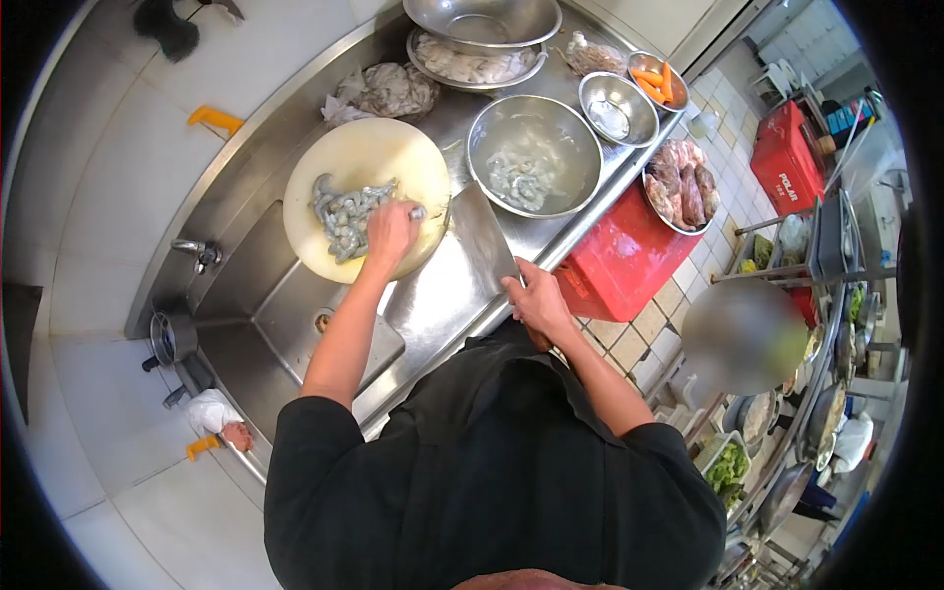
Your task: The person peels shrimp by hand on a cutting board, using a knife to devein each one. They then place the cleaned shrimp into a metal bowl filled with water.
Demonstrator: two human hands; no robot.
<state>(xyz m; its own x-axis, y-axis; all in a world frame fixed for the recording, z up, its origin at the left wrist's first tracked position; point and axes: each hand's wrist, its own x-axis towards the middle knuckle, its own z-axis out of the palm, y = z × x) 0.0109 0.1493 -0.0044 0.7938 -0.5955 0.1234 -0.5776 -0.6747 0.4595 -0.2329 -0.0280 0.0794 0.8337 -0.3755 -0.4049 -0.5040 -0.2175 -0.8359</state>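
A round, pale cutting board [425, 162] sits across the sink edge and carries a heap of peeled grey shrimp [344, 218]. My left hand [391, 231] is over the right side of the board beside the heap, its fingers closed on a shrimp [418, 212] that partly shows at the fingertips. In my right hand [541, 300] is a wide-bladed cleaver [480, 246], gripped near where blade and handle meet. Its blade tip reaches the board's right edge. Just beyond the blade, a steel bowl [588, 182] contains more shrimp in cloudy water.
Behind the board are a bagged seafood bundle [388, 90] and stacked steel bowls [482, 22]. A small bowl [644, 116], carrots [654, 82] and a dish of squid-like seafood [678, 187] are at right. A red cooler [629, 256] stands beside the counter; the sink basin [265, 285] lies left.
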